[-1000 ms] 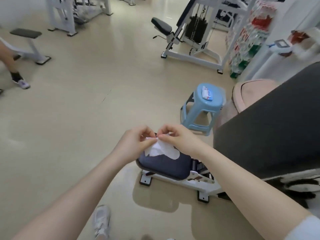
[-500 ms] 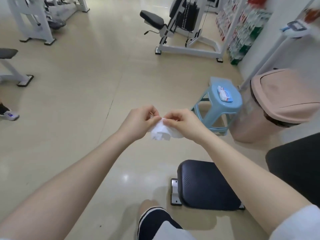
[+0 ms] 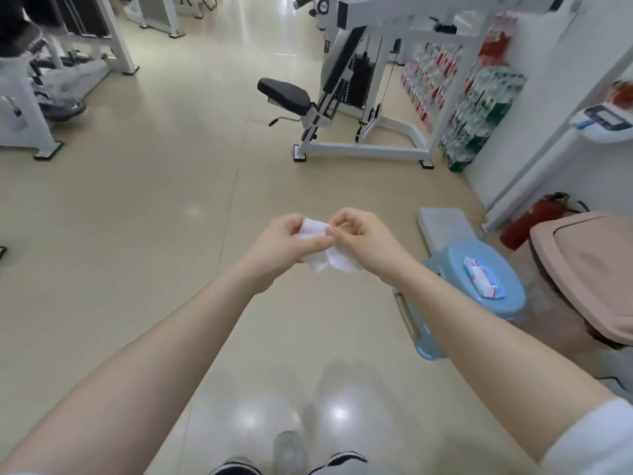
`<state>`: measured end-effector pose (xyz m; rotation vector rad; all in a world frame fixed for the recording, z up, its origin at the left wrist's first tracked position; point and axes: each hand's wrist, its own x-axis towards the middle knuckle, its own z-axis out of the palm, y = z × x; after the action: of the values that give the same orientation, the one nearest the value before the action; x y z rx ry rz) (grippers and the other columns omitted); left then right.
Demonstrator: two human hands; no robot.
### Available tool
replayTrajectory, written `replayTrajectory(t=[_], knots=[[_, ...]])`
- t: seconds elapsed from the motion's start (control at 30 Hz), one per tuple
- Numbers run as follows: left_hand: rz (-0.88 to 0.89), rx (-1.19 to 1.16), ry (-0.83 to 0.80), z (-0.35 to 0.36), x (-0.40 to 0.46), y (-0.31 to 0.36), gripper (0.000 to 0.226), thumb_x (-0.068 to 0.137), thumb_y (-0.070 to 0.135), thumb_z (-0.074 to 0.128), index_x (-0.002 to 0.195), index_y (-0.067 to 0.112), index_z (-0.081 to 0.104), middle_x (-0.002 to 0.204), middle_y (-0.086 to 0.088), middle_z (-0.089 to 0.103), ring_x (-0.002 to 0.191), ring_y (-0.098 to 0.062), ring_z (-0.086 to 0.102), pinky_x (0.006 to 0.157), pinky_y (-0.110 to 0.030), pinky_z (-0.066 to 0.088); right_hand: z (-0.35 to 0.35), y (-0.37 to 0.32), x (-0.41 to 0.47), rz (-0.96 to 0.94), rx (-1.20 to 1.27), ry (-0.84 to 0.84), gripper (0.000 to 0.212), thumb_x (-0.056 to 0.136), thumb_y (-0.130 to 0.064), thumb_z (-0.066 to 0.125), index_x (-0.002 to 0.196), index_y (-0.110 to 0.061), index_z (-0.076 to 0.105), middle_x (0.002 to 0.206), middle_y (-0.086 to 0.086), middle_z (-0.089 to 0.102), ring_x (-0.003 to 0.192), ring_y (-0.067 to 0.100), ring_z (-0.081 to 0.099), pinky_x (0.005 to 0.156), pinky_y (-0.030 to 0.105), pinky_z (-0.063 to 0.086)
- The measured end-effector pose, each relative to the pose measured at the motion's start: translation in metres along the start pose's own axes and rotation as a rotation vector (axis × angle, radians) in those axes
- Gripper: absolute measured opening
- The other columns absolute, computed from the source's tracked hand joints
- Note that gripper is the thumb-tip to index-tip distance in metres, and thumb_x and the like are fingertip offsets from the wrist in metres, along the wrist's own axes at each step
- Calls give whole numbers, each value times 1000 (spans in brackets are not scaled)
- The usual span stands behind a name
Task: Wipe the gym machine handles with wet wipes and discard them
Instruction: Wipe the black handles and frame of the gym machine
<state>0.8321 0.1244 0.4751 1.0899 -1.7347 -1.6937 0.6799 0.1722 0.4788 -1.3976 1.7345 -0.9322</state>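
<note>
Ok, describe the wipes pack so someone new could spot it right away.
Look at the right side, by the pink bin. Beside it stands a light blue stool, and the wipes pack lies flat on its seat. It is the only white, red and blue packet there.

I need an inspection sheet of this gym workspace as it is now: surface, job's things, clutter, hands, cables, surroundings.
Surface: glossy beige floor, light reflections near the feet.
Job's things: white wet wipe held between both hands; wipes pack lying on the blue stool; pink bin beside the stool, lid closed.
Clutter: flat white scale on the floor; red extinguisher by the wall.
Hands: left hand and right hand both pinch the wipe.
Cables: thin machine cable on the white gym machine.
Surroundings: stacked drink packs against the wall.
</note>
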Motion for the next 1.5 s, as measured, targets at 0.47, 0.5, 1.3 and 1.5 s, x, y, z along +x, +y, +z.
replayTrajectory(t=[0.47,0.5,1.3,1.5], knots=[[112,153,-114,-279,371,55,6,84,13,63,85,7,60,77,0,61,72,-11,59,69,-24,46,33,-76,427,37,169,287,19,94,-11,47,76,-16,51,81,5,52,74,16,46,70,27,37],[112,154,-115,-296,395,62,8,85,13,61,87,6,60,81,0,61,76,-11,59,74,-25,48,33,-84,454,46,182,294,19,94,-10,47,76,-16,50,79,4,52,72,16,46,68,26,37],[273,188,-404,-395,1019,190,55,84,-14,33,71,25,69,72,3,65,76,-15,58,78,-26,51,-149,-62,1009,206,499,516,47,91,4,38,63,-21,66,69,0,59,65,15,52,64,25,44],[562,458,-642,-359,1128,237,40,86,-3,42,85,25,69,94,2,61,74,-4,55,67,-14,46,-205,-53,1068,238,201,809,33,80,-40,66,67,-12,54,65,0,50,64,13,47,64,25,42]])
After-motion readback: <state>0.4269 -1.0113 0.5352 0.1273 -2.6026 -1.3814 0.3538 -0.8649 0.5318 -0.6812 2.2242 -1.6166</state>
